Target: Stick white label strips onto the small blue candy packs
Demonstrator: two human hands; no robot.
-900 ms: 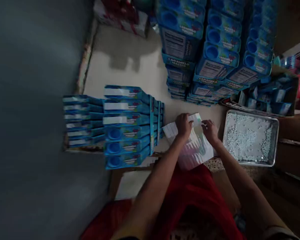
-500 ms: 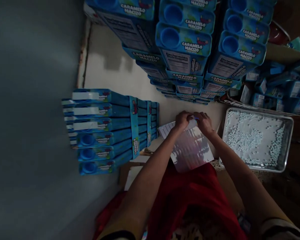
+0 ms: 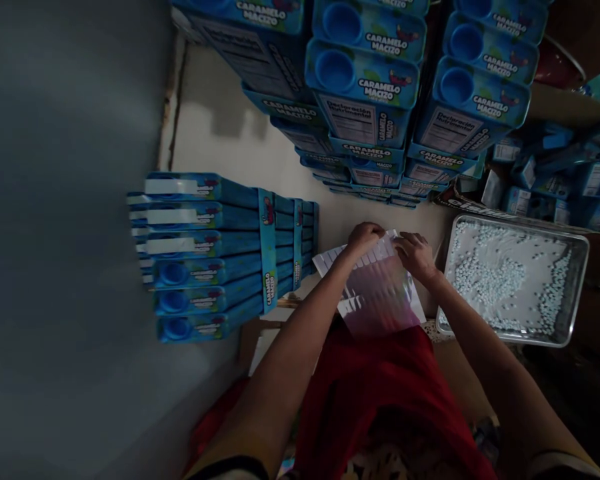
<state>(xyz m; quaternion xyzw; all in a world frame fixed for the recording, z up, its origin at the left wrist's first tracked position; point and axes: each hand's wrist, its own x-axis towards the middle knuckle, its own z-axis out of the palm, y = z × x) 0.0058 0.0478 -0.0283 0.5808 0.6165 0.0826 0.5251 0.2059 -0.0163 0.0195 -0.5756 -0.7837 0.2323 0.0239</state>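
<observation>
Fingers of my left hand (image 3: 366, 239) pinch the sheet (image 3: 383, 290) near its top edge, before me; right hand (image 3: 416, 255) half-curled at its corner, grip unclear. Pale strips (image 3: 336, 257) left on it. Farther left, three box ends (image 3: 209, 216) wear white bands (image 3: 170, 217), three none: partway done, I judge.

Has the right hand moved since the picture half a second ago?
Yes: the right hand has shifted slightly rightward, closer to the metal tray.
</observation>
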